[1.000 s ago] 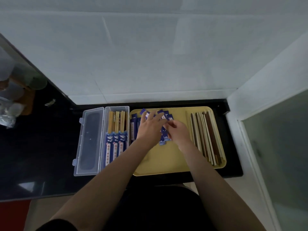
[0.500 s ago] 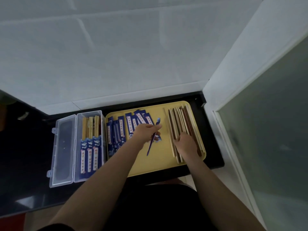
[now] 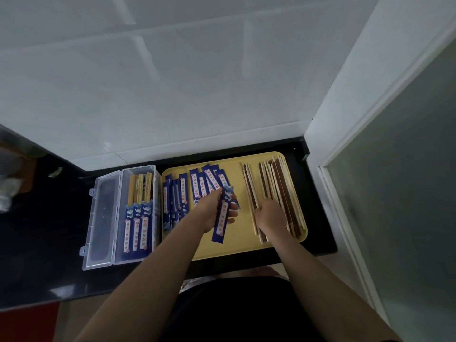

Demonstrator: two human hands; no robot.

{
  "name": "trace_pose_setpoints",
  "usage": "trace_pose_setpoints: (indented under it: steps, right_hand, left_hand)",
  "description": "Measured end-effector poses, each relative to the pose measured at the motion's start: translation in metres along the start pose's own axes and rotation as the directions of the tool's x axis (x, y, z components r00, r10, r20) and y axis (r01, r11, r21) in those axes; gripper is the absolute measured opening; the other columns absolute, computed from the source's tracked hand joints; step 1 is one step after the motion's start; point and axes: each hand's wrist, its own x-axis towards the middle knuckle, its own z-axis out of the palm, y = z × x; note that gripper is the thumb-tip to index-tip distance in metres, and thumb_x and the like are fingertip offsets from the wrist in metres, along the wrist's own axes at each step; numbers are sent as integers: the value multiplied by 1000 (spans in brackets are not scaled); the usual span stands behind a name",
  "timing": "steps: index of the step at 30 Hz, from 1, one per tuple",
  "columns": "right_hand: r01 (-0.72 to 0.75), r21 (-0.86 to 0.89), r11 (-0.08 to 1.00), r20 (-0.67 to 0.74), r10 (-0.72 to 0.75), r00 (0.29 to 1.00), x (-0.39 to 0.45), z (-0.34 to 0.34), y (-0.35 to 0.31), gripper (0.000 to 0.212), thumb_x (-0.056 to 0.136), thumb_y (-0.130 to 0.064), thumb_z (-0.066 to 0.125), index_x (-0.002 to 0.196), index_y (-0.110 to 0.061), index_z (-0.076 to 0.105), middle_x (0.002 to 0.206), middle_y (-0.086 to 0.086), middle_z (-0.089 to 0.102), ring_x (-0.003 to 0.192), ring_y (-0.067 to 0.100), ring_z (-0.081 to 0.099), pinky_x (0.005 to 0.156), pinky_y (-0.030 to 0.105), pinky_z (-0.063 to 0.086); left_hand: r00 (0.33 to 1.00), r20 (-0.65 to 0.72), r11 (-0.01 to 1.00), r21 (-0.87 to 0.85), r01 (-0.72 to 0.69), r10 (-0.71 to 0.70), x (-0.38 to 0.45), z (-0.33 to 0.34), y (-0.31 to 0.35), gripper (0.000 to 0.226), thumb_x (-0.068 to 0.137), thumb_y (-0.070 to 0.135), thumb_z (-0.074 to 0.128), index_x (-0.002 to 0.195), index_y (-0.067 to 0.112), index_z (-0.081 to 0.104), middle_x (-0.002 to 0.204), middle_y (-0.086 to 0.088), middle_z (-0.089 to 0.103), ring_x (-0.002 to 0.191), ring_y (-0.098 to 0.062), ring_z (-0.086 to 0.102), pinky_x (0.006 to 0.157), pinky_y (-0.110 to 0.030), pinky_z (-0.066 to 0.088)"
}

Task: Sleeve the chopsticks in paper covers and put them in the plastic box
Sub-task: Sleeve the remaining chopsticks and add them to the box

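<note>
Hands [image 3: 212,213] over tray [image 3: 237,248] of chopsticks [image 3: 276,178], covers [image 3: 183,191]

- The tray [image 3: 244,248] I'm working over is a plain mustard yellow.
- Paper covers [image 3: 182,193] are dark blue, each with a pale strip down the middle dotted with reddish marks, plus light blue wavy bits at one end. The cover [image 3: 221,219] in my left hand [image 3: 212,213] looks the same.
- Loose chopsticks [image 3: 276,191] are a mix: pale cream ones and dark reddish-brown ones.
- Plastic box [image 3: 106,218] is clear; the sticks inside show tan and yellowish tops.
- Counter [image 3: 49,255] is glossy black, wall tiles [image 3: 172,82] white.
</note>
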Motion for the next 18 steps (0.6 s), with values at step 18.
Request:
trace_pose_setpoints:
  steps: [18]
  right_hand:
    - [-230,840,491,394,-261,881,-8,-80,-12,15,96,-9,61,112,-8,62,82,8,69,55,11,52,47,21,41]
  left_hand:
    - [994,-96,998,-24,-62,60,4,24,-5,43,103,35,37,92,6,67,64,-6,57,57,-19,53,67,-34,46]
